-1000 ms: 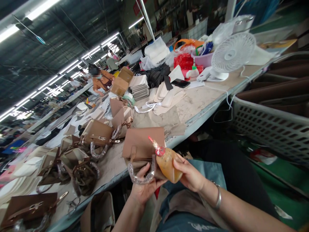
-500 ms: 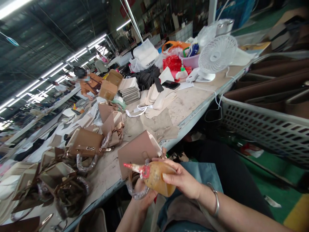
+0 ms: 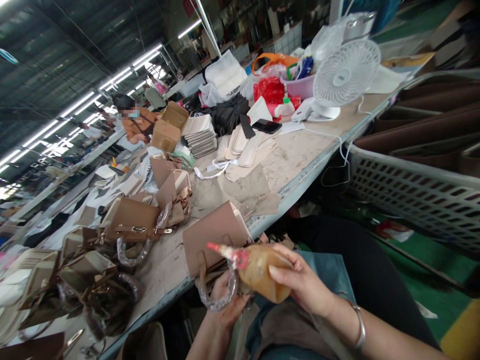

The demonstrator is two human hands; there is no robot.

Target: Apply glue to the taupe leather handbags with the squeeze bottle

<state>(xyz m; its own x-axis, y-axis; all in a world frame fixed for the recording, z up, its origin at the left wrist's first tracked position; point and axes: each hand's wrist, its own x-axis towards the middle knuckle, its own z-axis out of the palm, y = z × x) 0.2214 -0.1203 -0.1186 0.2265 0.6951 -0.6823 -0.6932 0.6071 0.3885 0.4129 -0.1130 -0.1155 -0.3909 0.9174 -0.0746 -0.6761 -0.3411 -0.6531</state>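
Note:
My right hand is wrapped round a yellowish glue bottle, whose red-and-white nozzle points left. Below and left of the bottle, my left hand has its fingers curled at the lower edge of a brown bag, by its plastic-wrapped handle. What those fingers grip is partly hidden by the handle and the bottle. The bag lies on the edge of the worktable, its flat panel facing up and its pale lining edge showing at the right.
More brown bags crowd the table at left. Further back are stacked pale panels, a phone and a white fan. A crate of brown pieces stands at right. Across the table is a person in brown.
My right hand and the bottle have moved right, away from the bag's panel. My left hand has shifted slightly right and its fingers show more. The view has shifted a little.

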